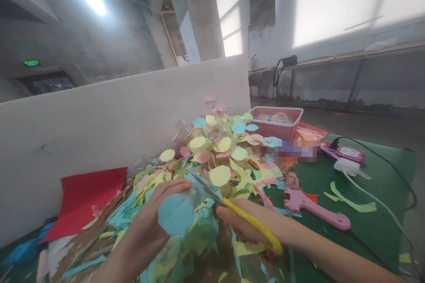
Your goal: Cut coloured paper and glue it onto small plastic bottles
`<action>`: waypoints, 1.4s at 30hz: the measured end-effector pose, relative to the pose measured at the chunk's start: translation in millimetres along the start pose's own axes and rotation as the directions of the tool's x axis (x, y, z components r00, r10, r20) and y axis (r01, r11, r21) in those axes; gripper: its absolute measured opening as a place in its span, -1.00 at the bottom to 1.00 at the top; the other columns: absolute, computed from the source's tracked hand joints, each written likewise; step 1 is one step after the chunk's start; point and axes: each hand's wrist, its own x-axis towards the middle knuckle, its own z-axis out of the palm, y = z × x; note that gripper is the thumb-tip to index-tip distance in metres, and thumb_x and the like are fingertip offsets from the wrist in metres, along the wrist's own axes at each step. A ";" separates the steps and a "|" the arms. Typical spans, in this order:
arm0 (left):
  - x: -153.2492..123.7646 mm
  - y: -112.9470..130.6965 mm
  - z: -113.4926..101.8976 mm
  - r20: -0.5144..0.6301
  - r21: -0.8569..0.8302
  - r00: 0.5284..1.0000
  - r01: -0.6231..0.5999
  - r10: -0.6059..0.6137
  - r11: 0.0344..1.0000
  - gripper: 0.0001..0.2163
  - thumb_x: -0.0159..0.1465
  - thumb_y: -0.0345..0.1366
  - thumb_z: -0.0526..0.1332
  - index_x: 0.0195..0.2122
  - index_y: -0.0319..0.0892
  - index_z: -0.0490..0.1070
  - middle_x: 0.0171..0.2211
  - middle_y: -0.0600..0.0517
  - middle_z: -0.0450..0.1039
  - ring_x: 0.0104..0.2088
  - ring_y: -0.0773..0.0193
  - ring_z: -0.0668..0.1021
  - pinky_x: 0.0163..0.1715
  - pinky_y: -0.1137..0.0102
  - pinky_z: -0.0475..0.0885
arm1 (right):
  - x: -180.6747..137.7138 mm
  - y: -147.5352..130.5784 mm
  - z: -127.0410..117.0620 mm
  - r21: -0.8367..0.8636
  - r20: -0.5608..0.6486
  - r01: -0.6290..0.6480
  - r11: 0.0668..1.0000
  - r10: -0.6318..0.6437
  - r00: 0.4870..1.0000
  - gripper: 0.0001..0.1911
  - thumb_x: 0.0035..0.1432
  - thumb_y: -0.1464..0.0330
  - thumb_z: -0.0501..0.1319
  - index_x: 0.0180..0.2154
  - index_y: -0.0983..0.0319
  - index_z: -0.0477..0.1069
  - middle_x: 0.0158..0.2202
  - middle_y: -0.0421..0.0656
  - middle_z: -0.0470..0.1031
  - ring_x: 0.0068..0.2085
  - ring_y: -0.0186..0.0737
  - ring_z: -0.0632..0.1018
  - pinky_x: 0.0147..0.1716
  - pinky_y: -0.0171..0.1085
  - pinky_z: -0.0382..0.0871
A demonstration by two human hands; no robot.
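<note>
Left hand (151, 212) grips clear plastic bearing a flat blue paper disc (175, 214); right hand (237, 226) holds yellow-handled scissors (249, 220), ragged paper scraps (126, 210) crowding below, green worktop (381, 172) spreading rightward.

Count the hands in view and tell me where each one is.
2. The left hand is left of centre, partly behind the blue paper disc; the right hand is right of centre, holding the yellow-handled scissors. No others show.

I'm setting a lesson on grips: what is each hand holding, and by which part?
The right hand holds the scissors by their yellow handles; the left hand grips a clear plastic piece, bearing a blue paper disc, around its side.
</note>
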 end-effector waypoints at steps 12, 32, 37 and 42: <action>0.7 7.7 28.7 -0.283 0.310 0.958 0.040 0.052 0.950 -0.63 0.18 -0.29 0.25 0.04 -0.02 0.31 -0.04 -0.07 0.37 0.00 -0.01 0.38 -0.08 0.17 0.38 | 7.5 10.6 4.7 0.157 -0.032 -0.135 0.978 0.141 0.989 -0.41 0.19 -0.20 -0.07 -0.49 0.18 0.14 -0.66 -0.28 0.15 -0.67 -0.38 0.25 -0.73 -0.40 0.15; 4.8 10.8 24.2 -0.284 0.012 0.953 0.114 -0.106 0.993 -0.73 0.20 -0.27 0.30 -0.06 0.00 0.39 -0.09 0.02 0.50 -0.04 0.11 0.53 -0.09 0.20 0.47 | -2.2 4.8 3.1 -0.085 -0.062 0.077 0.993 -0.082 0.995 -0.55 0.30 -0.03 -0.05 -0.41 0.19 0.13 -0.52 -0.28 0.21 -0.51 -0.36 0.27 -0.56 -0.39 0.16; 5.7 14.3 18.5 -0.225 -0.075 0.961 0.144 -0.158 0.987 -0.75 0.19 -0.27 0.29 -0.09 -0.01 0.42 -0.08 0.00 0.52 -0.04 0.08 0.55 -0.10 0.20 0.50 | 4.6 12.5 11.6 0.011 -0.093 -0.032 0.999 0.033 0.995 -0.49 0.27 -0.09 -0.04 -0.44 0.20 0.17 -0.58 -0.27 0.22 -0.60 -0.39 0.26 -0.65 -0.40 0.13; 8.3 19.2 20.9 -0.255 -0.088 0.952 0.152 -0.169 0.985 -0.76 0.18 -0.28 0.31 -0.11 -0.06 0.43 -0.09 -0.03 0.48 -0.02 0.07 0.54 -0.09 0.17 0.50 | 7.8 11.5 19.7 0.140 -0.099 -0.097 0.985 0.111 0.989 -0.45 0.25 -0.13 -0.10 -0.46 0.19 0.21 -0.69 -0.30 0.17 -0.70 -0.38 0.24 -0.72 -0.40 0.11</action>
